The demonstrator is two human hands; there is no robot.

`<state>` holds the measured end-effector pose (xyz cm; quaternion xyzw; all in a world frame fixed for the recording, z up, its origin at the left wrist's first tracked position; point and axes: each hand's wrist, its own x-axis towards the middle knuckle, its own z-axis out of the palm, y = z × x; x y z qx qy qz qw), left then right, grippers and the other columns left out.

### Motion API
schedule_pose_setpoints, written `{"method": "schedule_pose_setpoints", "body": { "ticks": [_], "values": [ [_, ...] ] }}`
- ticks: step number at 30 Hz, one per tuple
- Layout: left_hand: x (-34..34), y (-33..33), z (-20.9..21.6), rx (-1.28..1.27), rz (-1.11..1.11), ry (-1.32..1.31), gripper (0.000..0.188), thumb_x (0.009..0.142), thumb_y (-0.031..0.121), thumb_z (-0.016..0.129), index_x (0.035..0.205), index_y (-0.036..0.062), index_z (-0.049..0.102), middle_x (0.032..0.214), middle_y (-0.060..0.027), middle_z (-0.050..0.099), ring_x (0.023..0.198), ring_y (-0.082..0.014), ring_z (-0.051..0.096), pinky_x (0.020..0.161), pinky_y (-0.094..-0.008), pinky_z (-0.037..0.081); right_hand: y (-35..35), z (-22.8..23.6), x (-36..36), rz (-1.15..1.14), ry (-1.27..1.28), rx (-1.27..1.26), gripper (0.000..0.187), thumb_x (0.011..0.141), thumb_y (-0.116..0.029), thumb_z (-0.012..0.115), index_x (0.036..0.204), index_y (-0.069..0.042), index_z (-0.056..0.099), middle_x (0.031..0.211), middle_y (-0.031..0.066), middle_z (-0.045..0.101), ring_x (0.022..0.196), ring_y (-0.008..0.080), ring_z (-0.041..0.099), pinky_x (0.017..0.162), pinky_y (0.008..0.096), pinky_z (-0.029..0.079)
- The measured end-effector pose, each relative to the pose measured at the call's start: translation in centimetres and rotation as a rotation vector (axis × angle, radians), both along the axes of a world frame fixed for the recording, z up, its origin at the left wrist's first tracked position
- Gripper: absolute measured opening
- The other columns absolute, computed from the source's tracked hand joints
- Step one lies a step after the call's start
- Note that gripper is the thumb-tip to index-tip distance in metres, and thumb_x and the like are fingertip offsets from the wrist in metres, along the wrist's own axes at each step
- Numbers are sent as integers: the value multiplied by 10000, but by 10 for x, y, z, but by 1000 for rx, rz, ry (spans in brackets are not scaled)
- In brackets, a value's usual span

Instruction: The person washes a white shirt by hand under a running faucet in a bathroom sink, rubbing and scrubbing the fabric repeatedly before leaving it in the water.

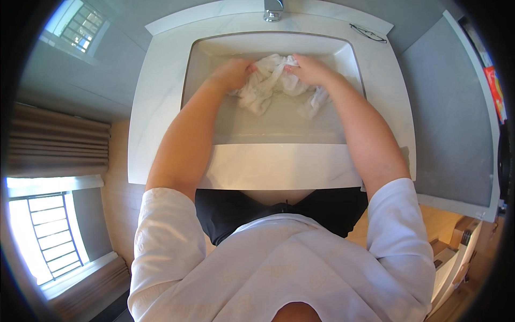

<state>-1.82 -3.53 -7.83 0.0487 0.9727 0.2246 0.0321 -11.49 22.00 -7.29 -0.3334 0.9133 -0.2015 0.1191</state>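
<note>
A bunched, wet white cloth hangs between my two hands in the rectangular sink, and its lower folds reach into shallow, cloudy water. My left hand is closed on the cloth's left side, the fingertips pressed into the fabric. On the upper right of the bundle, my right hand pinches the cloth between thumb and fingers. One loose end trails below the right hand. What kind of garment or cloth it is cannot be made out.
A chrome faucet stands behind the sink. Eyeglasses lie on the white marbled counter at the back right. A grey panel borders the counter on the right. A brown curtain and a barred window are at the left.
</note>
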Motion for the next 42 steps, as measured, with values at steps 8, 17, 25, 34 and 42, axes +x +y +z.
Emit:
{"method": "schedule_pose_setpoints", "body": {
  "ticks": [8, 17, 25, 34, 42],
  "values": [
    [0, -4, 21, 87, 80, 129, 360, 1033, 379, 485, 1091, 72, 663, 1001, -222, 698, 970, -451, 633, 832, -514, 494, 2, 19, -10, -156, -173, -262, 612, 921, -602, 605, 936, 3, 695, 851, 174, 701, 812, 287, 678, 725, 402, 517],
    [10, -1, 50, -51, 127, 170, 376, 1030, 419, 476, 1111, 109, 673, 990, -176, 712, 959, -418, 642, 812, -495, 504, 9, 39, -5, -207, 24, -398, 652, 864, -608, 687, 612, -21, 555, 536, 52, 516, 535, 154, 485, 539, 351, 401],
    [14, -3, 56, -123, 157, 96, 378, 1037, 445, 439, 1127, 162, 672, 1052, -146, 714, 1018, -394, 643, 849, -501, 512, 9, 50, 0, -167, 231, -309, 534, 834, -527, 743, 725, -12, 650, 565, 121, 533, 563, 234, 531, 579, 380, 438],
    [9, -6, 30, -77, 72, 107, 405, 971, 401, 580, 1259, 124, 647, 1134, -148, 687, 1069, -365, 642, 912, -455, 509, 12, 20, -11, 19, 34, -90, 610, 829, -461, 739, 1263, -48, 624, 1304, 186, 605, 1206, 330, 577, 965, 408, 484],
    [16, 8, 36, -197, -40, 278, 557, 864, 481, 673, 1309, 150, 625, 1334, -105, 579, 1271, -317, 532, 1038, -532, 415, 4, 20, 11, 186, 245, -112, 728, 793, -368, 771, 1419, -98, 514, 1395, 162, 539, 1317, 343, 490, 1085, 400, 420]
  ]
}}
